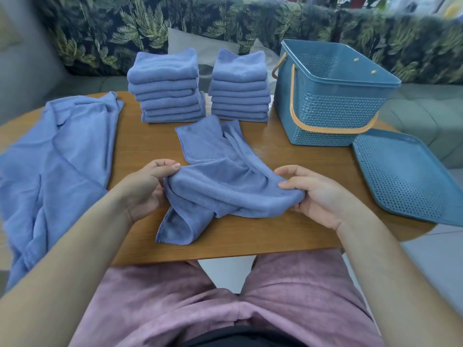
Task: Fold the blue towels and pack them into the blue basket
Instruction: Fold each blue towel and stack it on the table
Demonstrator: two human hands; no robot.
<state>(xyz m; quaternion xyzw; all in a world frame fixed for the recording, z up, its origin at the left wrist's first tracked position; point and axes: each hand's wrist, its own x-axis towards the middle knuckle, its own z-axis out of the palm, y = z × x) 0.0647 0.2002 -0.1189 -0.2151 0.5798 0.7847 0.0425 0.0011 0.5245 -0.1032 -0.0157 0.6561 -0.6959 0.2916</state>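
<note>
A crumpled towel is pinched between left fingers and right fingers on the bench. Edges are twisted; a crooked fold is likely unless straightened. The basket stands beyond the right fingers.

Left hand and right hand pinch crumpled blue towel over wooden table; two folded stacks behind; blue basket right, lid beside it; loose towels left
</note>
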